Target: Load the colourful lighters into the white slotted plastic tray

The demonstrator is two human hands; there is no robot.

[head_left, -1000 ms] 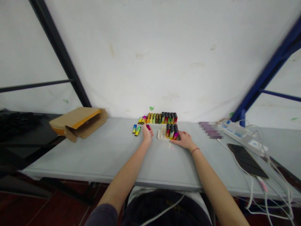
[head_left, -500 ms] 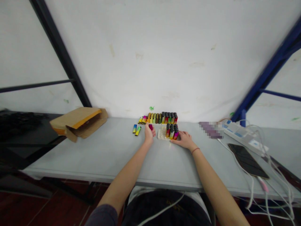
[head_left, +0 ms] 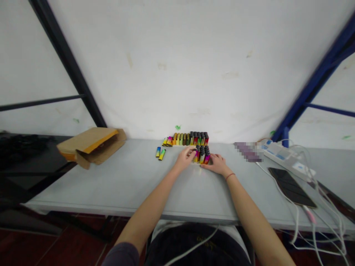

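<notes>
My left hand [head_left: 185, 159] is closed on a purple-and-yellow lighter [head_left: 195, 156] at the left end of the upright lighters [head_left: 202, 158] in a white perforated tray [head_left: 196, 164]. The hand covers most of the tray's left part. At the tray's right end, my right hand [head_left: 219, 164] grips the corner, thumb along the front and fingers by the side, next to a pink lighter [head_left: 207, 159]. Behind it stand more black-topped lighters [head_left: 199, 139] and a row of yellow and green lighters [head_left: 181, 139].
Two loose lighters [head_left: 160, 153] lie left of my left hand, and several more [head_left: 167, 141] lie behind. An open cardboard box [head_left: 91, 144] rests at the far left. A phone [head_left: 291, 186], a power strip [head_left: 288, 157] and white cables occupy the right side.
My left hand has moved right with a lighter, from beside the tray to the left end of the lighters in it. The right hand stays at the tray's right end.
</notes>
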